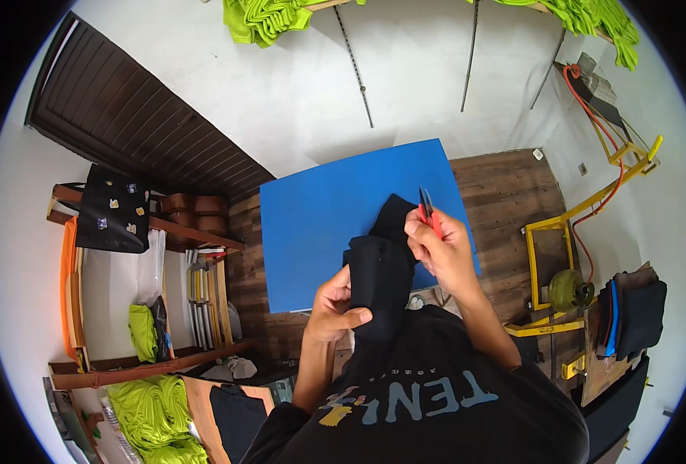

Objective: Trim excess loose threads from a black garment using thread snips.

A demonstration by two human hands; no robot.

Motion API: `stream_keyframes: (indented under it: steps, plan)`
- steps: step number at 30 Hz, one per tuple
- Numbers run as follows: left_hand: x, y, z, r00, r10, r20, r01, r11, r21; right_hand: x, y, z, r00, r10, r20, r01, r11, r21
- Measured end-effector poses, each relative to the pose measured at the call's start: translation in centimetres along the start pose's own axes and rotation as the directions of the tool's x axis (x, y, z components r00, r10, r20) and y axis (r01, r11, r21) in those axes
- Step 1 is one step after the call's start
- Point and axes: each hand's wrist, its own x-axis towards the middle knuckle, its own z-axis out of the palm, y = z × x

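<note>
A folded piece of black cloth (pixel 378 286) hangs in front of my chest, above the blue tabletop. My left hand (pixel 334 308) grips its lower left side, with the thumb lying over the front. In my right hand (pixel 445 251) is a pair of red-handled thread snips (pixel 428 213), its dark pointed blades aimed up and away from me. That hand is closed at the upper right of the cloth, near a corner that sticks out. Whether its fingers also touch the fabric cannot be made out.
The blue table (pixel 312 224) stands in front of me. Wooden shelves (pixel 119 371) on the left hold lime-green cloth (pixel 146 414) and a black bag (pixel 115 209). To the right are a yellow metal frame (pixel 540 267) and folded dark garments (pixel 638 313). More green garments (pixel 262 22) lie overhead.
</note>
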Motion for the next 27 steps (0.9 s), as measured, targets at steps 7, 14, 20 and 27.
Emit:
stream_keyframes:
  steps: [7,14,20,27]
  plan:
    - [-0.3,-0.1,-0.3,0.999,-0.047,0.017,0.047,0.999,0.005,-0.7,1.2,0.8,0.993,-0.020,0.117,0.035,0.991,-0.128]
    - [-0.4,-0.1,0.1,0.996,-0.086,0.040,0.084,0.996,0.043,-1.1,0.3,0.7,0.993,0.027,0.116,-0.024,0.999,-0.026]
    - [-0.5,-0.1,-0.2,0.997,-0.067,0.041,0.066,0.997,0.032,-1.2,0.0,-0.6,0.996,0.083,0.041,-0.081,0.995,-0.053]
    - [-0.4,-0.1,0.4,0.995,-0.084,0.049,0.083,0.996,0.017,-1.6,1.1,0.6,0.984,0.040,0.172,-0.006,0.981,-0.192]
